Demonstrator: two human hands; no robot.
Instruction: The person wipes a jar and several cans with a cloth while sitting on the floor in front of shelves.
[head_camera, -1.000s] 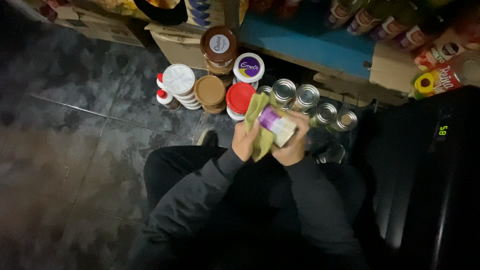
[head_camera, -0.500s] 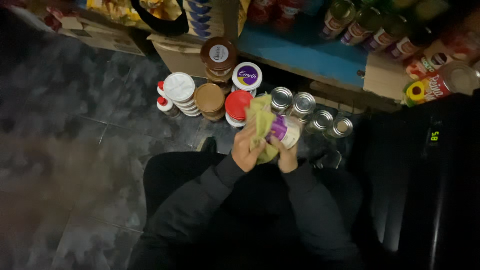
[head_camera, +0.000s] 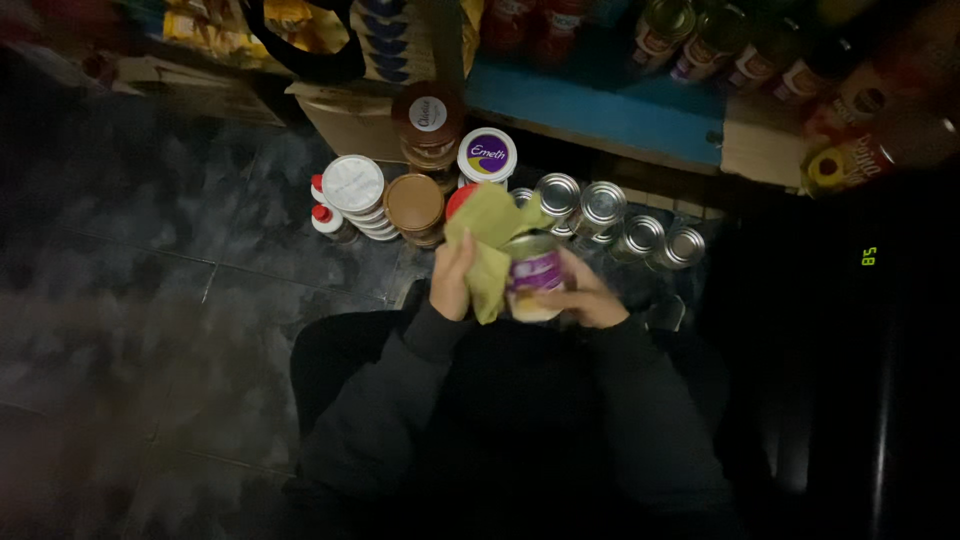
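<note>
Dark long sleeves on both arms, looks like a black or charcoal sweatshirt, cuffs bunched just behind the left hand (head_camera: 452, 283) and right hand (head_camera: 588, 298). Both hands bare. Below the hands, dark trousers, too dim for detail.

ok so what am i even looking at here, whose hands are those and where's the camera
The camera sits on a person's head and looks down, so you see their own dark sleeves and two bare hands. The left hand holds a yellow-green cloth against a small tin can with a purple label, which the right hand grips. On the dark tiled floor ahead stand stacked tubs with white, brown and red lids and a row of silver tin cans. Behind them runs a blue shelf with bottles and jars.
</note>
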